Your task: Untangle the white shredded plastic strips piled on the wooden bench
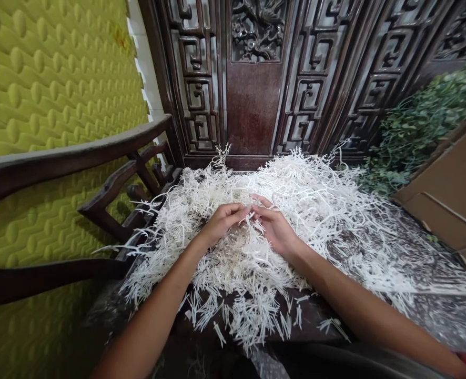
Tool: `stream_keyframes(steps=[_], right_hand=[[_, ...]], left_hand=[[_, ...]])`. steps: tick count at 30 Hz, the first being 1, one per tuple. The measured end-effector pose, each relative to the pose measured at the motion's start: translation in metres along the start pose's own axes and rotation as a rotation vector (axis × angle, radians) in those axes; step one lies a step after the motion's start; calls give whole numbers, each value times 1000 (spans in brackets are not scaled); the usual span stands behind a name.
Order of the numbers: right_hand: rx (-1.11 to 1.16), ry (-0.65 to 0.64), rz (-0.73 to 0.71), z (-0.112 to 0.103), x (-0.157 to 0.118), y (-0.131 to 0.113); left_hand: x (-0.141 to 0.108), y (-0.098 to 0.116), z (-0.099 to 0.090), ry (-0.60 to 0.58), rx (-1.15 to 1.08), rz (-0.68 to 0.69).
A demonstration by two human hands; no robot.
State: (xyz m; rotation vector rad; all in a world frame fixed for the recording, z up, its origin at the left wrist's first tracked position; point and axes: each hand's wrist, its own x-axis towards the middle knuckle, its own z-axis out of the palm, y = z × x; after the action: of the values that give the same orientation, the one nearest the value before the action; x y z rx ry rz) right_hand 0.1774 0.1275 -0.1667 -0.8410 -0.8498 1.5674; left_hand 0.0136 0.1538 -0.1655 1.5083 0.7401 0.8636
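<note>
Both my hands meet over the middle of a big loose pile of white branching plastic sprigs [307, 195]. My left hand [222, 222] is closed, thumb and forefinger pinched together at a small white sprig [257, 225]. From the other side, my right hand [277, 227] pinches the same sprig, its thumb and forefinger almost touching the left fingertips. The piece is partly covered by the fingers, and its tips blend into the pile below. Short sprigs [252, 316] lie scattered along the near edge of the dark wooden seat.
A dark wooden armrest [138, 139] runs along the left, before a yellow-green embossed panel [51, 68]. The carved wooden backrest [252, 105] rises behind the pile. To the right are green artificial foliage [422, 121] and a cardboard box [449, 195]; clear plastic wrap [446, 316] covers the seat there.
</note>
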Motion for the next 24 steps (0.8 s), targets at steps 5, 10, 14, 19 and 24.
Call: stream_keyframes(steps=[5, 10, 14, 19, 24], right_hand=[[28, -11, 15, 0, 1, 0], [88, -41, 44, -2, 2, 0], [64, -24, 41, -2, 2, 0], [45, -23, 52, -2, 2, 0], [124, -16, 101, -4, 2, 0]], left_hand=[[1, -4, -2, 1, -124, -69], [1, -3, -2, -5, -148, -82], [0, -2, -2, 7, -169, -91], [0, -2, -1, -15, -243, -101], [1, -5, -2, -36, -312, -117]])
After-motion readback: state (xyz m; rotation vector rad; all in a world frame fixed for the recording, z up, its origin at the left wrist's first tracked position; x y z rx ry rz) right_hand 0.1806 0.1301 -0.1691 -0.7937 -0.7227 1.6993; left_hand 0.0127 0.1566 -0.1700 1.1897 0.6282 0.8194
